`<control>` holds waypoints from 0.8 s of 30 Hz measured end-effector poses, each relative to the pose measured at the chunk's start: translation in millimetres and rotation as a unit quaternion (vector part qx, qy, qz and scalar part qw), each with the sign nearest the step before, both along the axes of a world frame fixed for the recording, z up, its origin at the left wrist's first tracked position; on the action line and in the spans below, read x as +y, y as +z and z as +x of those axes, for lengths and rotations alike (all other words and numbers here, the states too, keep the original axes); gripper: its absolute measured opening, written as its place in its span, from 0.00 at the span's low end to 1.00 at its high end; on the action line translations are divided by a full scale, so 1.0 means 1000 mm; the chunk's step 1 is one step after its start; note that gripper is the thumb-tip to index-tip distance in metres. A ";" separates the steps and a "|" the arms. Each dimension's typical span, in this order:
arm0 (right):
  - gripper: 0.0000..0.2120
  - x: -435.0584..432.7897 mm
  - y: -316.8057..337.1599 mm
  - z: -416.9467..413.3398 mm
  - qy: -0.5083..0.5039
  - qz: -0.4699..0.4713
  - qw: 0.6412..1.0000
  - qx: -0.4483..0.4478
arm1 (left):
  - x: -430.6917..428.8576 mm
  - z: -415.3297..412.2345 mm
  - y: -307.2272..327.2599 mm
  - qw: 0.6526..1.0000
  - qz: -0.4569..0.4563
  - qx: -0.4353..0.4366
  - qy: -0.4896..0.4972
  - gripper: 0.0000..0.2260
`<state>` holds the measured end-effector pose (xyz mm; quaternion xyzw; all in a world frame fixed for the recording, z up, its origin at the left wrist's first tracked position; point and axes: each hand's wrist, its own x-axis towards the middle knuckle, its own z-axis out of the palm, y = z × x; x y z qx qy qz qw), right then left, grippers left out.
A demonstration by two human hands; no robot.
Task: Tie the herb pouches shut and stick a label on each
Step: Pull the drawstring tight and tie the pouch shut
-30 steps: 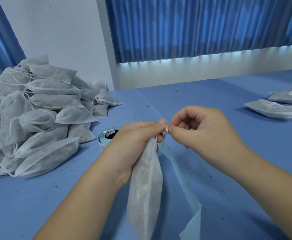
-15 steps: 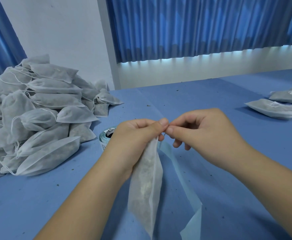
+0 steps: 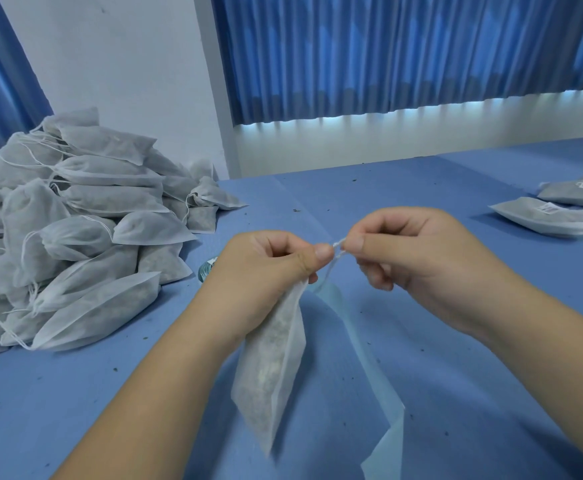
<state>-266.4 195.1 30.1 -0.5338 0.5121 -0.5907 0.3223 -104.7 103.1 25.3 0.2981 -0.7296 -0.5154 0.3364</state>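
Pouch (image 3: 276,368) is hanging over the blue table (image 3: 439,341), neck gathered in the left hand (image 3: 265,268), fist closed on it, thumb pointing right. Right hand (image 3: 407,251) is pinching the white drawstring (image 3: 336,252) between thumb and forefinger, other fingers curled, just beside the left thumb. Pouch is holding dried herb fill, dim through the fabric. Pile of pouches (image 3: 75,230) is sitting left; two labelled pouches (image 3: 553,220) are lying far right.

Soft, even daylight glows under the curtains (image 3: 387,53); edges bow slightly.
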 end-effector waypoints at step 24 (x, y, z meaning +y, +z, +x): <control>0.04 -0.004 0.002 -0.004 0.162 0.106 0.929 -0.316 | -0.021 0.004 -0.011 0.998 -0.049 -0.027 0.031 0.11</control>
